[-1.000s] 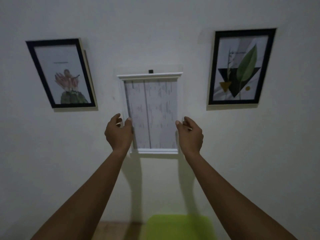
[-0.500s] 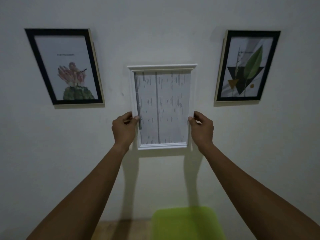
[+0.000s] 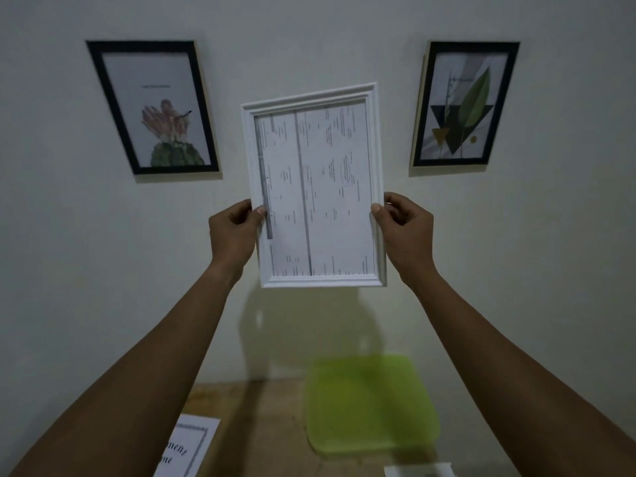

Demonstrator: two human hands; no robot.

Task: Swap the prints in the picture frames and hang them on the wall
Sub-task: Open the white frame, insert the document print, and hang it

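I hold a white picture frame (image 3: 314,98) with a pale printed sheet in it, slightly tilted, in front of the wall. My left hand (image 3: 234,232) grips its left edge and my right hand (image 3: 406,232) grips its right edge, thumbs on the front. A black frame with a pink flower print (image 3: 153,108) hangs on the wall at the left. Another black frame with a green leaf print (image 3: 463,105) hangs at the right. A loose print with black lettering (image 3: 187,449) lies on the floor below.
A lime green stool seat (image 3: 370,404) stands below the frame against the wall. The floor (image 3: 261,425) is wooden. A white object (image 3: 421,471) pokes in at the bottom edge.
The white frame has come off the wall between the two black frames and moved toward me, now tilted. Both hands closed tighter on its sides. My view dropped, showing floor and loose print.
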